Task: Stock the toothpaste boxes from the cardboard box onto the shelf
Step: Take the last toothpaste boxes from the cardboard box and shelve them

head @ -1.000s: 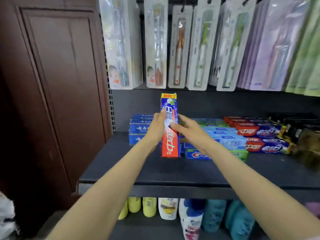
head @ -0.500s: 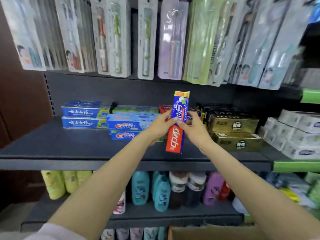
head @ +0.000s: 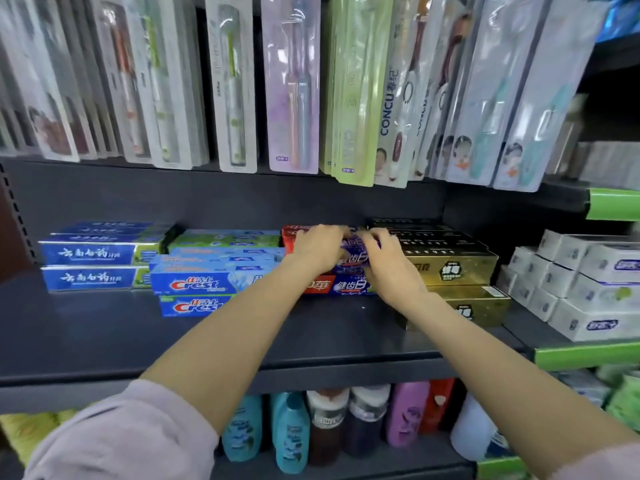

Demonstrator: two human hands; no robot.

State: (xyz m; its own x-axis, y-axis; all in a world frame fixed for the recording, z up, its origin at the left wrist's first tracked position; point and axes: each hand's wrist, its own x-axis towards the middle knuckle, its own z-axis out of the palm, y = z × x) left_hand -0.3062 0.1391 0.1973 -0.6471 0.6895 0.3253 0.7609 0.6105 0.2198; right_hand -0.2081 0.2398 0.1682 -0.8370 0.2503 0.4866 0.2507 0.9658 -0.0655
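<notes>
Left hand [head: 320, 249] and right hand [head: 388, 261] both grip toothpaste box [head: 351, 259] atop red-blue stack on shelf [head: 104, 327].

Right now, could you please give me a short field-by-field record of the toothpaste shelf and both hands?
left hand: on the red-and-blue toothpaste stack, fingers curled over the top box
right hand: on the same top box, beside the left
left neighbour: Crest boxes, stacked
right neighbour: gold boxes, stacked
far left: dark blue boxes
shelf: dark, bare front strip
above: hanging toothbrush packs
</notes>
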